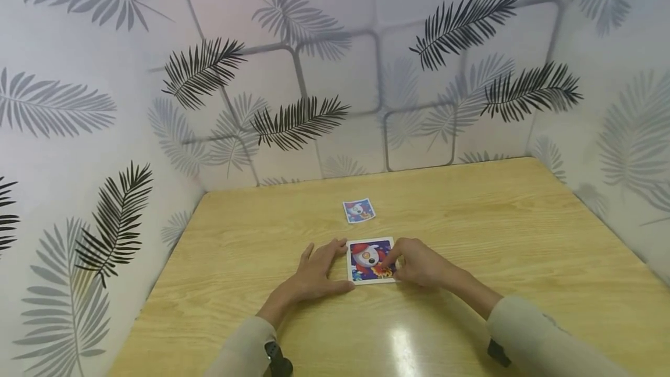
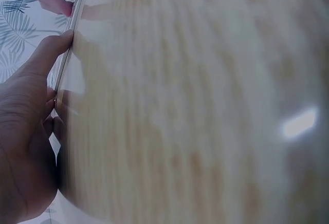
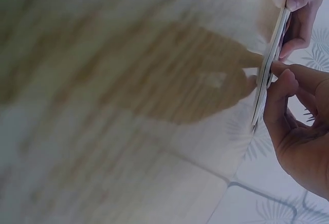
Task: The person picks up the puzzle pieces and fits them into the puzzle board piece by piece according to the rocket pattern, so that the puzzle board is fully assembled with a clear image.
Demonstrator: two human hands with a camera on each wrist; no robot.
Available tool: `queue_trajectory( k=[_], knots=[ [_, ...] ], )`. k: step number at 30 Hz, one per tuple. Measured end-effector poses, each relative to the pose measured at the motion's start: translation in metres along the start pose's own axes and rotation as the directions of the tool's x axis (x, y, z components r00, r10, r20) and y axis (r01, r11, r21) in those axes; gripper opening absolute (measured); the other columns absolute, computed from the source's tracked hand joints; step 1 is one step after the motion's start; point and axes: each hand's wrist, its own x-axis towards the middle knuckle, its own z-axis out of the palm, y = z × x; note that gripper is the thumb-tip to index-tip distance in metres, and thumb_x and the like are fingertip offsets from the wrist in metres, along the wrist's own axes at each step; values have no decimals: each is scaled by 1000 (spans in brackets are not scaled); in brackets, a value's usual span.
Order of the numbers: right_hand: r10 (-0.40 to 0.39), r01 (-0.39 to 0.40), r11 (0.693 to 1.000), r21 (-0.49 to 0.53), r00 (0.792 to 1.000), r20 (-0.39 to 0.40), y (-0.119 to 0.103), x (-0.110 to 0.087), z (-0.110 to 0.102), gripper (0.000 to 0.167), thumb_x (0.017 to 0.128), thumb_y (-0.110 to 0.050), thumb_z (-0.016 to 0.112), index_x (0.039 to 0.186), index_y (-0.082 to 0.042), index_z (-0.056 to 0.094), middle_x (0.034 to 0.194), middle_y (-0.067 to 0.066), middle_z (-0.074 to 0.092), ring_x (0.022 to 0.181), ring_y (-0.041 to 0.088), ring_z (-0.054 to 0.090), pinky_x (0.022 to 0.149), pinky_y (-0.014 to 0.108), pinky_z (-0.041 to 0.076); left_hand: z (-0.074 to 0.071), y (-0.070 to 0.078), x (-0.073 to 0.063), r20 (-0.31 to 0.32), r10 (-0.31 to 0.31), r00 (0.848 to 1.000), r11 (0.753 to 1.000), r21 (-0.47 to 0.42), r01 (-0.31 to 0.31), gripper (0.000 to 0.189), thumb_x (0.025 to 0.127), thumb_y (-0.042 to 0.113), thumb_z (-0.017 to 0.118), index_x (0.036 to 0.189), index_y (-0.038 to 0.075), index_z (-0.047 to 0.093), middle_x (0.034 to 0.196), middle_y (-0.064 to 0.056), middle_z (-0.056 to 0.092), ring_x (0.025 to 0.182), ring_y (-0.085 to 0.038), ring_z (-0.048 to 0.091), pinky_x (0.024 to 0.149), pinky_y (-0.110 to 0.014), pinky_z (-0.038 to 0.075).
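Observation:
A square picture board [image 1: 373, 243] with a white border lies flat on the table, showing a cartoon rocket on dark blue. My left hand [image 1: 314, 272] rests along its left side, thumb touching the lower left corner and the other fingers spread by the upper left. My right hand [image 1: 419, 262] is over the board's right side. Its index fingertip presses on the picture near the orange flame, and the thumb is by the right edge. Seen edge-on in the right wrist view, the board [image 3: 261, 93] is thin. No separate piece shows between the right fingers.
Behind the board lies a small card [image 1: 359, 211] with a similar rocket picture. The light wooden table [image 1: 471, 208] meets leaf-patterned walls [image 1: 356, 74] at the back and sides. Light glares off the wood at the front.

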Motion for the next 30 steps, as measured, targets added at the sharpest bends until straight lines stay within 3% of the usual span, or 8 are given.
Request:
queue_trajectory(
  k=[2, 9, 14, 18, 22, 25, 30],
  knots=[
    [7, -7, 1000, 7, 1000, 3, 0, -1, 0, 27, 79, 2, 76, 99, -14, 81, 100, 1, 65, 89, 17, 56, 78, 30, 47, 0, 1, 0, 1, 2, 1000, 1000, 4, -2, 92, 85, 63, 67, 157, 21, 28, 165, 5, 29, 155, -19, 17, 125, -55, -5],
    [9, -8, 999, -34, 999, 31, -2, -9, -4, 25, 84, -4, 77, 108, -10, 79, 110, 1, 62, 98, 16, 58, 89, 36, 51, 0, 8, 2, -15, 12, 1000, 1000, 0, -12, 89, 85, 63, 67, 154, 20, 34, 166, 7, 26, 155, -20, 19, 125, -55, -5],
    [-22, 32, 996, -84, 993, 113, -3, -22, -9, 34, 90, -13, 72, 124, -10, 71, 120, 2, 57, 87, 11, 53, 72, 24, 47, 3, 8, 2, -17, 14, 1000, 1000, 11, -14, 88, 84, 63, 68, 154, 20, 35, 165, 7, 27, 155, -19, 19, 125, -54, -4],
    [-85, 93, 995, -42, 981, 172, -2, -31, -11, 44, 93, -12, 67, 136, -10, 62, 132, 8, 52, 78, 8, 52, 67, 21, 46, 3, 4, -1, -13, 13, 1000, 1000, 13, -13, 87, 84, 63, 68, 152, 18, 37, 165, 5, 27, 155, -23, 20, 124, -57, -3],
    [-142, 154, 987, -43, 969, 203, 0, -34, -13, 45, 95, -16, 65, 139, -9, 60, 139, 10, 52, 99, 20, 62, 84, 33, 55, 2, 0, -5, -17, 5, 1000, 1000, 13, -4, 85, 85, 64, 67, 151, 20, 38, 165, 5, 28, 155, -22, 19, 125, -56, -3],
    [-172, 189, 980, -56, 960, 219, 3, -36, -16, 44, 95, -19, 66, 138, -9, 60, 142, 10, 54, 117, 28, 61, 96, 44, 54, 2, -2, -9, -17, 2, 1000, 1000, 7, -2, 85, 86, 64, 66, 152, 20, 37, 165, 4, 27, 156, -21, 16, 125, -55, -5],
    [-152, 153, 988, 3, 974, 165, 10, -44, -26, 44, 97, -21, 65, 140, -13, 59, 139, 9, 58, 85, 12, 60, 72, 27, 54, 7, -3, -17, -29, 45, 999, 997, 60, -43, 84, 91, 62, 60, 156, 17, 32, 166, -3, 25, 156, -26, 13, 124, -59, -2]
  ],
)
